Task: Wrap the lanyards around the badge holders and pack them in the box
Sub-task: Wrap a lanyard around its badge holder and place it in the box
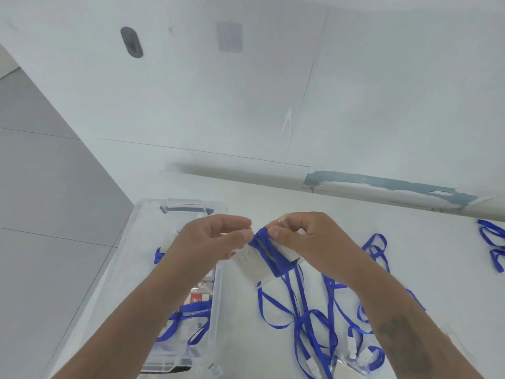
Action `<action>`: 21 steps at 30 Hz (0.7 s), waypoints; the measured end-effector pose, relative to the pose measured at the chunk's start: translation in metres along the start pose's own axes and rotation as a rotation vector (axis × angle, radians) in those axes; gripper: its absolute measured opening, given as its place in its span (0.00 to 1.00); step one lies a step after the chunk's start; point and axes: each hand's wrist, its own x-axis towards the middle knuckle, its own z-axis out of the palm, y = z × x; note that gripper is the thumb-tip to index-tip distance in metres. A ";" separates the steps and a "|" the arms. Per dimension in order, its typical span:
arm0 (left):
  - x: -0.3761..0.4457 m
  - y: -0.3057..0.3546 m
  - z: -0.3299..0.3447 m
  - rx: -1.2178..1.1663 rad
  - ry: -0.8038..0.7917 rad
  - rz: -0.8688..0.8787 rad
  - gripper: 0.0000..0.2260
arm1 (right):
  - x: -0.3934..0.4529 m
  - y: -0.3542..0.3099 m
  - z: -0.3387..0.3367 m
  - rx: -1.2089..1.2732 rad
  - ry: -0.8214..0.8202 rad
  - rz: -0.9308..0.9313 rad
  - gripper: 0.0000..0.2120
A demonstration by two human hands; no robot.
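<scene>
A clear badge holder (252, 265) with a white card inside is held up above the table, with a blue lanyard (269, 248) wound around its middle. My left hand (211, 239) pinches its left top corner. My right hand (306, 236) grips its right side and the wound band. Loose blue strap hangs from the holder down to the table. The clear plastic box (131, 258) lies below my left arm, with wrapped badge holders (191, 315) inside it.
Several loose blue lanyards with badge holders (328, 326) lie tangled on the white table under my right arm. More blue lanyards (493, 242) lie at the far right edge. A white wall stands behind the table, and grey floor tiles show on the left.
</scene>
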 end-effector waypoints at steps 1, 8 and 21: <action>-0.002 0.001 -0.004 0.059 0.000 0.033 0.05 | 0.004 -0.002 0.003 -0.029 -0.023 -0.010 0.09; -0.003 -0.002 -0.039 0.326 -0.015 0.106 0.04 | 0.030 -0.025 0.033 -0.168 -0.097 -0.054 0.08; 0.019 -0.030 -0.117 0.018 0.152 0.012 0.02 | 0.063 -0.039 0.134 0.687 0.107 0.171 0.18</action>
